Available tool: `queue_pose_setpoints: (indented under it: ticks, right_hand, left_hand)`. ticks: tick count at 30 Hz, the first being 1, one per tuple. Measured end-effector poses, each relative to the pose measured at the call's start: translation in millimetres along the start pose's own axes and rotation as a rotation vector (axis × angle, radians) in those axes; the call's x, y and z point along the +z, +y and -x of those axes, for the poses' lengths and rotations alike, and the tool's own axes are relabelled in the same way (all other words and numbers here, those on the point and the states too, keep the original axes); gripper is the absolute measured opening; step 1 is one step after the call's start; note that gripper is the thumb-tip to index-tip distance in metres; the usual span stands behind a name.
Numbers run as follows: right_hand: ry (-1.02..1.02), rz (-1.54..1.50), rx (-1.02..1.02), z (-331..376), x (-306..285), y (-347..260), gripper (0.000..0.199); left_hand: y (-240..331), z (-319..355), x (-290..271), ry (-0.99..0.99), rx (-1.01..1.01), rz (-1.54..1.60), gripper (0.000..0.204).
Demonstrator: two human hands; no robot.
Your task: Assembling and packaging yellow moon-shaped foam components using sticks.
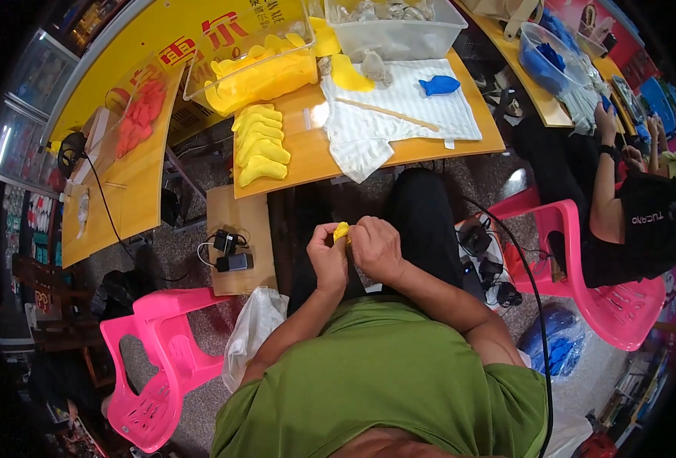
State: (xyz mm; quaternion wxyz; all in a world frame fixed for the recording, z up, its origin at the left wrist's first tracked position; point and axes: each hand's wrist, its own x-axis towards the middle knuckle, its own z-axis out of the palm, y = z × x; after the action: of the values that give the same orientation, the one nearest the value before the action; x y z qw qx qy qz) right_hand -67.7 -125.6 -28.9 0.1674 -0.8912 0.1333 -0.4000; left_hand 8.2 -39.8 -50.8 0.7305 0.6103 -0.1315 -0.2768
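Note:
Above my lap, my left hand is closed round a small piece of yellow fabric, and only a bit of it shows over the fingers. My right hand presses against the same piece with bent fingers. On the wooden table ahead lies a row of yellow curved, banana-shaped cloth pieces. To their right a white cloth is spread, bearing a thin wooden stick, a blue fish-shaped piece, another yellow piece and a small greyish pouch-like bundle.
A clear bin of yellow pieces and a clear bin of greyish bundles stand at the back. Red pieces lie on the left table. Pink chairs flank me. A cable hangs at right; a person sits beyond.

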Motion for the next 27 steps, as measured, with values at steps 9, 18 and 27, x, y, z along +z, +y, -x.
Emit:
queue_pose_setpoints:
  ticks: [9, 18, 27]
  right_hand:
    - [0.071, -0.066, 0.042, -5.9, -7.8, 1.4, 0.009]
    - [0.074, -0.141, 0.112, -11.5, -8.3, 14.4, 0.01]
    - [-0.026, -0.383, 0.28, -7.1, -7.8, 17.0, 0.006]
  left_hand:
    - [24.6, -3.7, 5.3, -0.059, 0.542, -0.643, 0.014]
    - [19.1, -1.9, -6.6, -0.332, -0.27, 0.329, 0.014]
    - [28.8, -6.4, -5.8, -0.473, -0.285, 0.264, 0.011]
